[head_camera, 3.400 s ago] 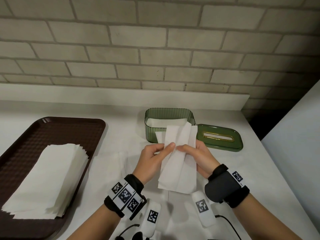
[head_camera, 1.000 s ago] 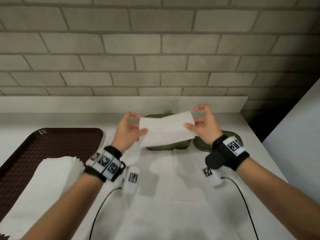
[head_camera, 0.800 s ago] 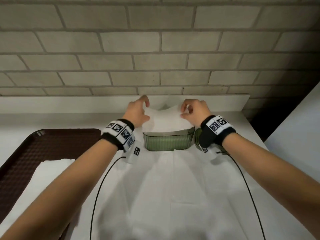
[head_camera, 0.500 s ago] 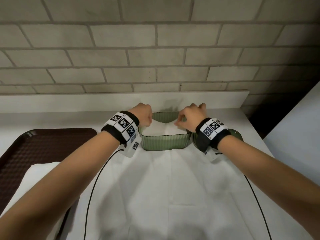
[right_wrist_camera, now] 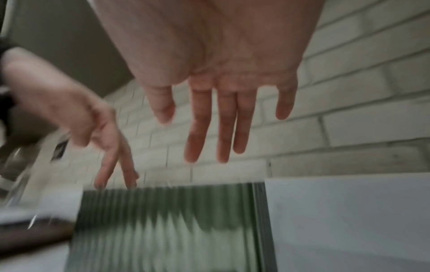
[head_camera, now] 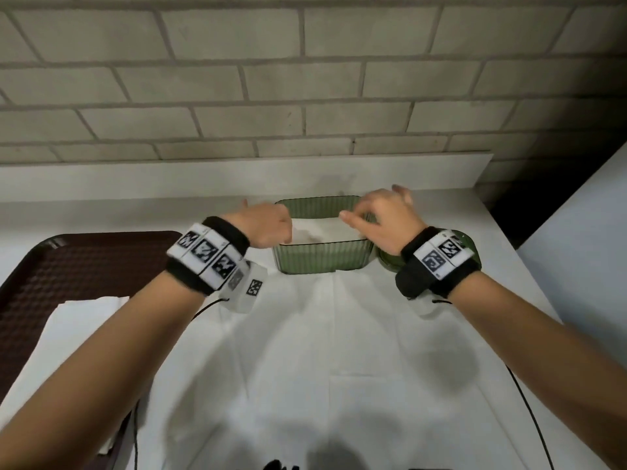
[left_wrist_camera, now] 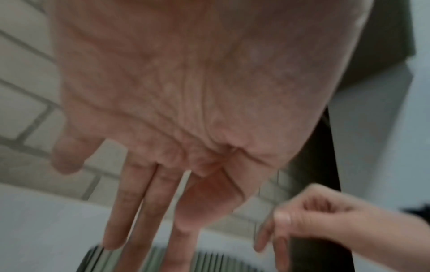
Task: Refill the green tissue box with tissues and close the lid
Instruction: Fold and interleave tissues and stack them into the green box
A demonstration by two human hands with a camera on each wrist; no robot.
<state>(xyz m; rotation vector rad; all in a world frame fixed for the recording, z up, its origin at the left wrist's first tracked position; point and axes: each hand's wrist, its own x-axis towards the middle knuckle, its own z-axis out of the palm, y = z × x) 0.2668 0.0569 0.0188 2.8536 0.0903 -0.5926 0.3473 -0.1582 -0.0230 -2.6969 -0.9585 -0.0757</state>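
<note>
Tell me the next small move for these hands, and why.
Probably the left hand should reach to the tissue stack on the brown tray for another sheet. Both hands are empty with straight fingers, the right hand too; a tissue lies inside the green box, with room apparently left.

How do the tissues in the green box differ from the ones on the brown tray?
The tissues in the green box sit as a narrow stack inside ribbed walls, between both hands; the tissues on the brown tray lie wider, spread and untouched. Both are plain white.
</note>
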